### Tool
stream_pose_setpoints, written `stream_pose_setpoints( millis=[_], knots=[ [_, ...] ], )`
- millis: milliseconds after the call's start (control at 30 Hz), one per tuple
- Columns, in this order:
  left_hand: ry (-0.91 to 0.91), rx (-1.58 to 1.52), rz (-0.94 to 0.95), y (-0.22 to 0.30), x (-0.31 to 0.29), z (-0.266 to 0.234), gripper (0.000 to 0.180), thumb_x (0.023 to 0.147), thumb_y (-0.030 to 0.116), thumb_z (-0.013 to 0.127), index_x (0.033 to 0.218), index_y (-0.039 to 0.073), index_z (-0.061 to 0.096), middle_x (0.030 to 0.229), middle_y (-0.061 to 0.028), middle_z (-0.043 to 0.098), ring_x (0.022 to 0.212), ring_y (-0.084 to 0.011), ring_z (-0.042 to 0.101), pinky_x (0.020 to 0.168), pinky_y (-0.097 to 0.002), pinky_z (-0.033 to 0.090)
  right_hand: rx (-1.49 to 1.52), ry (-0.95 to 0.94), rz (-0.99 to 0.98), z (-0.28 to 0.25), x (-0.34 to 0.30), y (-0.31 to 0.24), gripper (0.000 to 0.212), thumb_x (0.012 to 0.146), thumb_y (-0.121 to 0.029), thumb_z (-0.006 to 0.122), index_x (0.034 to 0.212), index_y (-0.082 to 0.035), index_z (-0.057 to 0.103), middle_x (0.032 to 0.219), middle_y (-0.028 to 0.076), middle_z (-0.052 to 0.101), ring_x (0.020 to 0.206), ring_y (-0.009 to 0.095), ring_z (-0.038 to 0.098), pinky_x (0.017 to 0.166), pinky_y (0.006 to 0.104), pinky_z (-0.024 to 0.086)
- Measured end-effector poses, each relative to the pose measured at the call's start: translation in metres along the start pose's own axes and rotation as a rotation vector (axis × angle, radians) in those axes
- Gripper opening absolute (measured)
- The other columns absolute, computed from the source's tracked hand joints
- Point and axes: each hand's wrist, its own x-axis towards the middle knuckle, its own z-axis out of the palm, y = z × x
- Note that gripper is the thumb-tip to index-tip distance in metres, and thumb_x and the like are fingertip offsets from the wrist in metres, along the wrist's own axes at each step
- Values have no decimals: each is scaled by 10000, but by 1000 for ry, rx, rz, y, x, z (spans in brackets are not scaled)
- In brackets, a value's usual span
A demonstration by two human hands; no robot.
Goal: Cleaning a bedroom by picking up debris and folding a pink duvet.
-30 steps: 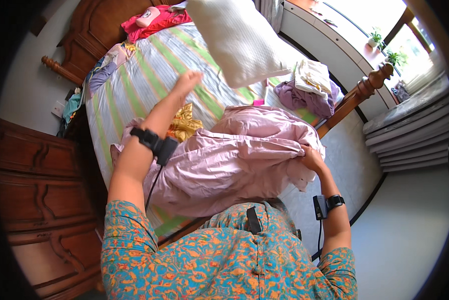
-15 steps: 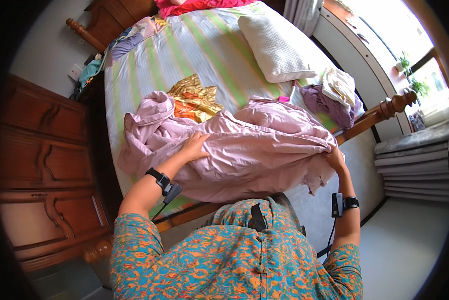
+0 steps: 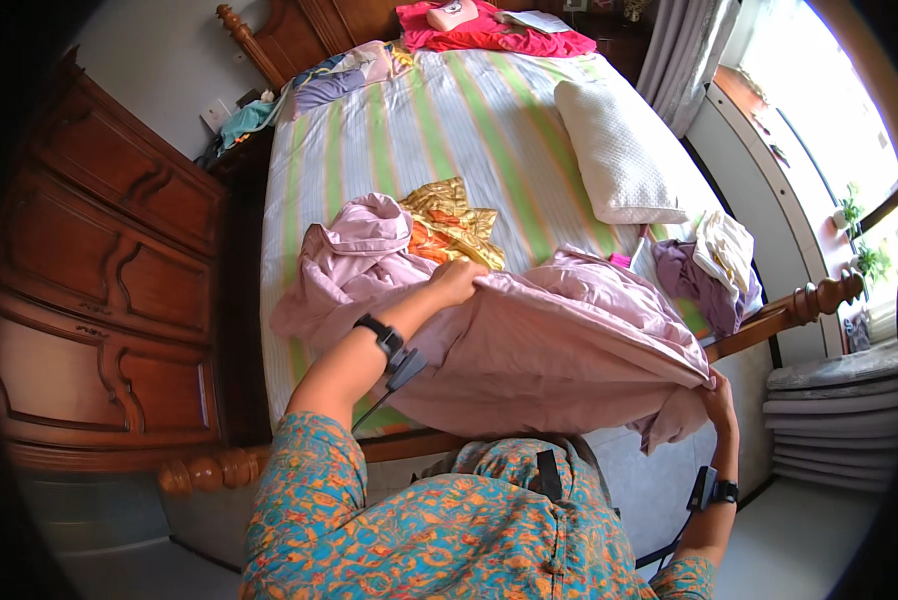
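A large pink cloth (image 3: pixel 559 345), probably bedding, lies bunched over the foot end of the bed and hangs over its near edge. My left hand (image 3: pixel 457 282) is closed on the cloth's upper edge near its middle. At the cloth's right corner, my right hand (image 3: pixel 716 392) grips the same edge, out past the bed's side. The edge runs fairly taut between both hands. Just beyond my left hand lies a crumpled gold and orange cloth (image 3: pixel 451 225), partly covered by the pink one.
A striped sheet (image 3: pixel 459 130) covers the bed. A white pillow (image 3: pixel 619 155) and a pile of purple and white clothes (image 3: pixel 714 265) lie along its right side. The wooden footboard post (image 3: pixel 819 302) juts out at right. A dark wooden wardrobe (image 3: pixel 119 290) stands at left.
My left hand, earlier lying flat on the pink cloth, has closed on its edge. Both hands stretch that edge straighter. The view has shifted, showing more of the bed's head end.
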Motion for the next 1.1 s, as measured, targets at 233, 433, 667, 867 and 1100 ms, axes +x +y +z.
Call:
stream_pose_setpoints(
  millis=[233, 433, 667, 867, 1100],
  knots=[
    [-200, 124, 163, -12, 64, 58, 595, 624, 81, 640, 1198, 157, 498, 1255, -99, 460, 1141, -313, 436, 917, -383, 383, 72, 16, -35, -15, -28, -16, 288, 730, 27, 569, 1016, 8, 596, 879, 27, 608, 820, 110, 529, 739, 254, 449],
    [-767, -20, 260, 36, 76, 89, 905, 573, 232, 720, 1367, 217, 285, 1309, -109, 420, 1216, -301, 367, 1017, -433, 253, 84, 40, 15, -48, -66, -39, 276, 733, -2, 592, 1008, 22, 599, 921, 27, 610, 837, 101, 519, 763, 237, 433],
    [-597, -224, 338, 39, 61, 105, 752, 571, 281, 736, 1252, 123, 459, 1150, -178, 493, 1051, -310, 492, 893, -347, 398, 88, 65, -9, -70, -84, -54, 368, 716, 25, 592, 1084, 27, 578, 960, 18, 608, 875, 99, 522, 802, 233, 426],
    [-545, -20, 329, 68, 55, 114, 942, 559, 204, 699, 1383, 208, 242, 1426, -143, 215, 1331, -302, 157, 1069, -453, 153, 66, 26, -17, -71, -75, -64, 432, 685, 47, 605, 1114, 26, 555, 985, 28, 604, 898, 103, 519, 820, 237, 420],
    [-700, -39, 340, 77, 43, 122, 787, 590, 273, 690, 1309, 183, 385, 1141, -180, 553, 1107, -320, 491, 968, -478, 295, -56, 83, -44, -73, -88, -75, 454, 674, 54, 622, 1121, 39, 548, 1055, 72, 593, 972, 132, 511, 879, 251, 390]
  ],
)
